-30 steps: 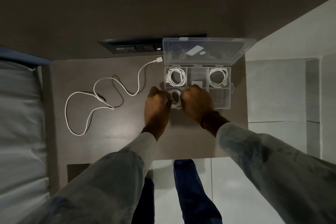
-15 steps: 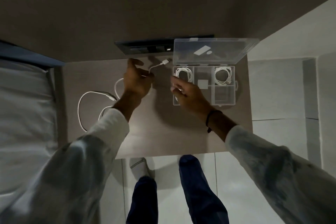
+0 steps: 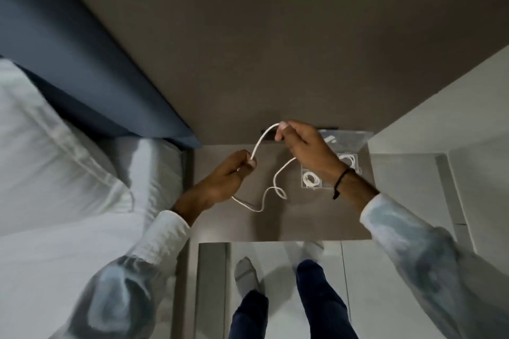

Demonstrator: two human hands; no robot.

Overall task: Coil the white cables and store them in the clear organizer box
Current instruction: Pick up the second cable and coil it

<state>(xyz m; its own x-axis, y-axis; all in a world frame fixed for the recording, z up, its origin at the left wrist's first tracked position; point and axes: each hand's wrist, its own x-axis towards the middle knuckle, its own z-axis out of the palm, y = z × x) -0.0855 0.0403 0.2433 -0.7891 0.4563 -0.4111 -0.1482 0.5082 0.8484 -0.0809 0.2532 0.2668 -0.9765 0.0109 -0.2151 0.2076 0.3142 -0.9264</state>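
Pinching a white cable (image 3: pixel 265 195) with both hands above the brown worktop (image 3: pixel 316 223). Left hand (image 3: pixel 224 177), at nine o'clock of the worktop, clamping thumb and fingers (image 3: pixel 251 163) on the cable. Right hand (image 3: pixel 304 147), toward twelve o'clock, closing fingertips on the cable's end, lifted higher. Arching between the two grips, then trailing from under the left hand in loose loops across the worktop's middle. Lying at two o'clock, partly hidden behind the right wrist, a clear organizer box (image 3: pixel 314 187) with lid raised, holding a coiled cable (image 3: pixel 311 179) in its near compartment and another coil (image 3: pixel 349 159) farther back. Showing a bed (image 3: pixel 68 173) at nine o'clock.
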